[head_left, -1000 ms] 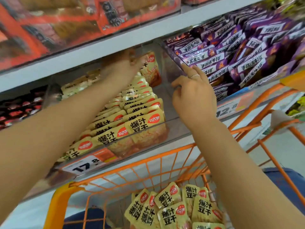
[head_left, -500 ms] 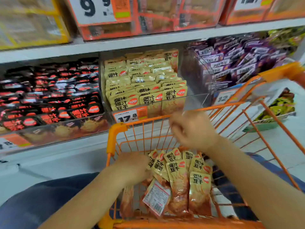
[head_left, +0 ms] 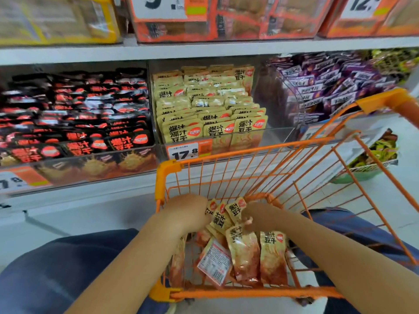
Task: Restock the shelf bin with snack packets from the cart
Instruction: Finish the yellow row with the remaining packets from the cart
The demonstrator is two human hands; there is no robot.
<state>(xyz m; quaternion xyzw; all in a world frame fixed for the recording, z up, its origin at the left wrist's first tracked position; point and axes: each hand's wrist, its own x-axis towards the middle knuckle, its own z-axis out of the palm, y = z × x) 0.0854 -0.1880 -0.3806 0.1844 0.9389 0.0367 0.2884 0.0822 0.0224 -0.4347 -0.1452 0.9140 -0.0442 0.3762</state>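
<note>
While both hands reached down into the orange cart, the left hand and right hand gripped a bunch of yellow snack packets between them; more packets lay just below.

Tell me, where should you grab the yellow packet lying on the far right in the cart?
Probably by its top edge, coming from above. That rightmost packet lies flat in the orange cart with its printed top end pointing toward the right hand. That flat top strip looks easy to pinch, and its right side is free, while another packet lies close against its left.
</note>
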